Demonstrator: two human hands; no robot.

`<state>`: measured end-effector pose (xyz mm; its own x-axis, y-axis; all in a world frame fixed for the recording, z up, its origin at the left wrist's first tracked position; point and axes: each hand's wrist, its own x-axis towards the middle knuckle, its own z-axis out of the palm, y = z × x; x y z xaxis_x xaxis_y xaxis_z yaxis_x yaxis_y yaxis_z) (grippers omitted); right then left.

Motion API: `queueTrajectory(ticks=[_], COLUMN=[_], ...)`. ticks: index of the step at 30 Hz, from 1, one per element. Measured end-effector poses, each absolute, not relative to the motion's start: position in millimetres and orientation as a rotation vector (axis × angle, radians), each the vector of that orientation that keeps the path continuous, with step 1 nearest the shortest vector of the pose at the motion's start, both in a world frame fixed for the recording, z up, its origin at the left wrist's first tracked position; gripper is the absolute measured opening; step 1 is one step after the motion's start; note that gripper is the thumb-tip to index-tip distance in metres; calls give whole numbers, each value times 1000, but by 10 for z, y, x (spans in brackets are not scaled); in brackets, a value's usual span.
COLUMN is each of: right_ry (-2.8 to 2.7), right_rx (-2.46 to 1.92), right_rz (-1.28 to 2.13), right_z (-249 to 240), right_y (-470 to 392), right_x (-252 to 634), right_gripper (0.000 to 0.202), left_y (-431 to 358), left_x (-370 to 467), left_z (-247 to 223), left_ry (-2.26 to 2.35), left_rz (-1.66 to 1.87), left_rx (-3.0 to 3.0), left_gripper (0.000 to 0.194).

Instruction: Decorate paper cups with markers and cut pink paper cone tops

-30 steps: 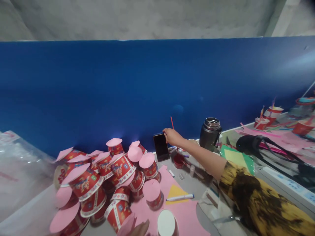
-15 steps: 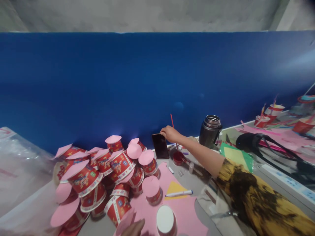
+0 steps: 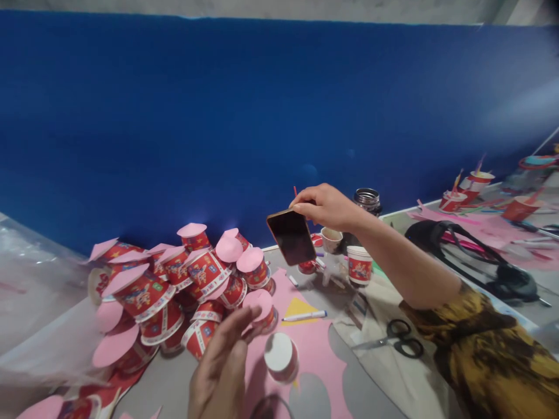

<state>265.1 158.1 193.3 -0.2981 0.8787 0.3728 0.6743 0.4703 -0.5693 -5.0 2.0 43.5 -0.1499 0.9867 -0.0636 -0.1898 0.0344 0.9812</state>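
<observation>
My right hand (image 3: pixel 325 205) grips the top edge of a dark smartphone (image 3: pixel 292 237) and holds it tilted above the table. Its black screen faces me. Low in the middle, my left hand (image 3: pixel 225 364) is open and empty, its fingers stretched toward the pile of red paper cups (image 3: pixel 146 294) topped with pink paper discs. Just right of that hand, an upside-down paper cup (image 3: pixel 280 356) with a white base stands on a cut pink sheet (image 3: pixel 323 355). A white marker (image 3: pixel 304 316) lies across a yellow paper piece (image 3: pixel 298 305).
Black-handled scissors (image 3: pixel 399 338) lie on a beige cloth (image 3: pixel 379 372) at right. An upright red cup (image 3: pixel 360 265) and a metal flask (image 3: pixel 367 201) stand behind my right forearm. A black strapped item (image 3: pixel 471 256) lies farther right. Clear plastic (image 3: pixel 39 302) covers the left side; a blue panel (image 3: pixel 218 128) rises behind.
My right hand has lifted the phone off the table and brought it nearer, tilting it. My left hand has risen farther into view. The camera view has shifted down.
</observation>
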Motion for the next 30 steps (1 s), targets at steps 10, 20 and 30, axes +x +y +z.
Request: queueTrajectory(ticks=[10,20,30], right_ry=[-1926,-1211,-1003], right_rx=[-946,-667,-726], right_rz=[1319,1857,1919], right_z=[1870,817,446], right_y=[847,359,131], right_x=[2395,2353,2341], right_gripper=[17,57,55], left_y=[-43,-279,-273], left_x=[491,444,506], left_z=[417,374,278], left_ry=[391,182,172], left_rz=[898,777,730], left_rx=[489,307,261], left_gripper=[71,56,62])
